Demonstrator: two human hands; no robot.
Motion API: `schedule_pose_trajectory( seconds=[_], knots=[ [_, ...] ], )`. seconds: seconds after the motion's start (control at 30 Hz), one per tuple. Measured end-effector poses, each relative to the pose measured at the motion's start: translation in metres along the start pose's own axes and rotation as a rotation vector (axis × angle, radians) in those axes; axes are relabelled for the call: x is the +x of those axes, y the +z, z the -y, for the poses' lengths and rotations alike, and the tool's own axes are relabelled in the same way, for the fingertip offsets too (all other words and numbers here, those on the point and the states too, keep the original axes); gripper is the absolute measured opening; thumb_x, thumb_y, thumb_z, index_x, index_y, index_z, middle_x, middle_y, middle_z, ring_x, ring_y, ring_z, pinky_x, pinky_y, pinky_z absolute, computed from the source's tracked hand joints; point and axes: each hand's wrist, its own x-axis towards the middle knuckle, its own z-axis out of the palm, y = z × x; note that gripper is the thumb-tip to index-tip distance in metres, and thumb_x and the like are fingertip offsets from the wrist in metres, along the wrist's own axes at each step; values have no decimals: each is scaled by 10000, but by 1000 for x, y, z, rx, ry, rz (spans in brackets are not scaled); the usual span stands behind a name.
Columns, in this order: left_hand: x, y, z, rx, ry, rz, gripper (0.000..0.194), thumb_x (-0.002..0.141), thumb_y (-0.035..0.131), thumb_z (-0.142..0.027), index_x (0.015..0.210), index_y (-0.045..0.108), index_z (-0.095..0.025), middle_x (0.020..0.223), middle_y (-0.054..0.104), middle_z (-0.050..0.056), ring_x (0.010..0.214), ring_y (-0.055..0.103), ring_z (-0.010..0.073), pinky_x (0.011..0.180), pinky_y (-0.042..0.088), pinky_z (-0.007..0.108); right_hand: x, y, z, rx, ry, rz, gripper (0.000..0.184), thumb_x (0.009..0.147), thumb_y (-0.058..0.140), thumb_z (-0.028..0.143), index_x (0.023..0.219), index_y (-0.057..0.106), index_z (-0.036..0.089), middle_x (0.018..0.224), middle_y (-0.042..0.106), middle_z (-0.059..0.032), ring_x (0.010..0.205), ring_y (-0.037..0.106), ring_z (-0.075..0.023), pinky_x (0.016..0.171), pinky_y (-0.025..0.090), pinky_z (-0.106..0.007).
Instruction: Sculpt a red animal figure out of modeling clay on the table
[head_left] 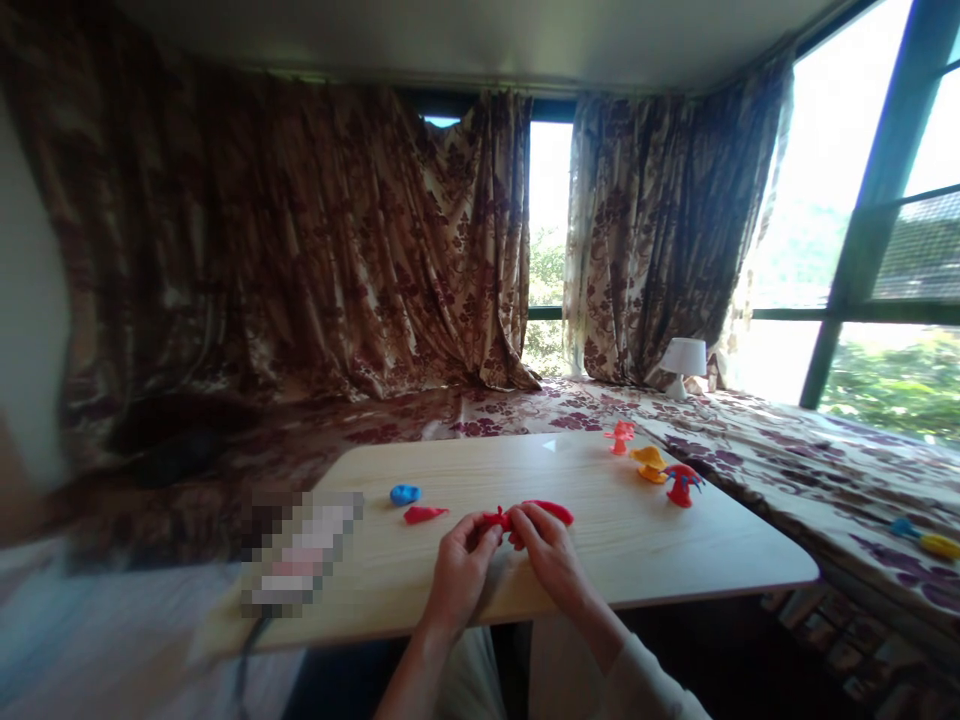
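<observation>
Lower centre of the frame: two bare hands over a pale worktop. The left grip is closed, thumb and fingertips pinching a small red piece. The right grip meets it there, fingers bent down and also closed on the red piece. A longer red strip sticks out behind the right fingers; whether it joins the piece, I cannot tell from here.

Just left of the hands, a red cone lies on its side, a blue lump near it. Right of centre stand three shaped figures in a slanting row: coral, yellow, red-and-blue. Farther back, right of frame, a white lamp on flowered cloth.
</observation>
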Motion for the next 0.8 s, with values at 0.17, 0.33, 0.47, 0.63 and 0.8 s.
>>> schedule_pose_trajectory(
  seconds=[0.17, 0.33, 0.47, 0.63, 0.8],
  knots=[
    [-1, -1, 0, -28, -17, -24, 229, 718, 634, -345, 849, 664, -160, 779, 697, 31, 723, 614, 155, 711, 468, 255, -2, 0, 0, 17, -57, 16, 243, 769, 609, 356, 930, 611, 174, 786, 646, -45, 700, 622, -175, 619, 514, -277],
    [0, -1, 2, -56, -5, -17, 262, 725, 626, -356, 890, 674, -158, 792, 699, 39, 723, 617, 163, 706, 472, 267, -1, 2, -5, -15, -107, 62, 206, 762, 618, 294, 938, 618, 188, 831, 631, -40, 691, 619, -162, 596, 523, -267],
    [0, 0, 0, -38, 17, -30, 256, 724, 628, -352, 882, 682, -158, 787, 698, 37, 740, 613, 166, 725, 469, 269, -1, 2, -6, -63, -146, 50, 152, 766, 611, 279, 889, 639, 193, 818, 624, -35, 700, 603, -157, 585, 515, -249],
    [0, 0, -1, -20, 2, -51, 225, 711, 640, -342, 829, 687, -156, 767, 699, 40, 751, 617, 176, 713, 471, 261, -1, 2, -10, -87, -157, 18, 173, 765, 611, 278, 910, 621, 184, 805, 623, -48, 693, 603, -163, 584, 524, -261],
    [-2, 1, -1, -58, -25, -59, 198, 712, 635, -327, 819, 665, -163, 802, 699, 39, 808, 626, 183, 746, 470, 265, -3, 3, -6, -100, -148, 23, 189, 734, 629, 254, 911, 592, 197, 833, 622, -42, 663, 595, -151, 561, 518, -262]
  ],
)
